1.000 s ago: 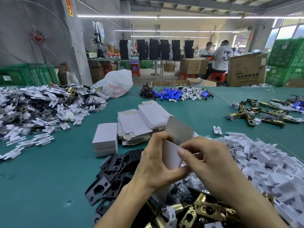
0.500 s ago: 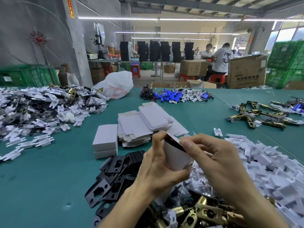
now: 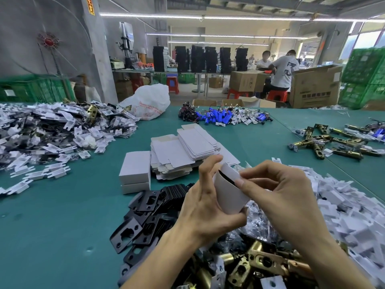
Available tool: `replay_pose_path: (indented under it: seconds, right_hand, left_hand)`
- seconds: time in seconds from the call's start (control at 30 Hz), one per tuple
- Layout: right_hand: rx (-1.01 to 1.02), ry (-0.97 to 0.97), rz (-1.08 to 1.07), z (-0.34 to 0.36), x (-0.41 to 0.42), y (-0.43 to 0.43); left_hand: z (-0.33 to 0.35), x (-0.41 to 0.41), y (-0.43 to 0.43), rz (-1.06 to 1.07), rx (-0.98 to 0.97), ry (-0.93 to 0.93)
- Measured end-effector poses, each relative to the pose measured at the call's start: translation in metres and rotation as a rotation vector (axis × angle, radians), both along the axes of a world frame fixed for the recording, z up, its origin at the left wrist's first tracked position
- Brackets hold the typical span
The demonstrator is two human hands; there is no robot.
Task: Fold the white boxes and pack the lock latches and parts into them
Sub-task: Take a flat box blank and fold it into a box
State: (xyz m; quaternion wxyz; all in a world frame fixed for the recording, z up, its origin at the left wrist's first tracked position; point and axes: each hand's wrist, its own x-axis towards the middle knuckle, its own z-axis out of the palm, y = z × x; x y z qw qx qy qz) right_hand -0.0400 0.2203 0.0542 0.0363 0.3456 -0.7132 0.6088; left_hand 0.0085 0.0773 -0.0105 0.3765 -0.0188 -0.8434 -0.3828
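I hold a small white box (image 3: 230, 195) upright above the table's near edge. My left hand (image 3: 205, 201) grips its body from the left, thumb under its lower corner. My right hand (image 3: 277, 192) pinches the top flap, which is nearly down, with a dark gap showing at the box mouth. Flat white box blanks (image 3: 179, 155) are stacked behind the box. Two folded white boxes (image 3: 135, 174) lie stacked left of the blanks. Brass lock latches (image 3: 264, 263) lie under my wrists, black strike plates (image 3: 150, 213) to their left.
White plastic parts (image 3: 343, 205) are heaped at the right and mixed parts (image 3: 48, 132) at the left. More brass latches (image 3: 333, 142) lie far right, blue cells (image 3: 218, 117) and a white bag (image 3: 150, 103) at the back. Two people sit beyond the green table (image 3: 52, 215).
The open top flap has been folded down over the box mouth by my right hand. My left fingers have spread away from the box top.
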Motion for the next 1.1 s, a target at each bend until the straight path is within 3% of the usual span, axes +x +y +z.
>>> replay_pose_path:
  seconds: [0.6, 0.87, 1.1]
  right_hand:
    - [0.199, 0.077, -0.010, 0.008, -0.006, 0.009]
    - [0.266, 0.118, -0.012, 0.011, -0.007, 0.013]
    - [0.222, 0.005, 0.293, 0.009, -0.008, 0.011]
  left_hand:
    - [0.001, 0.001, 0.004, 0.001, -0.070, -0.056]
    - [0.002, 0.001, 0.006, -0.028, -0.013, -0.069]
    - [0.006, 0.001, -0.005, -0.040, 0.079, 0.018]
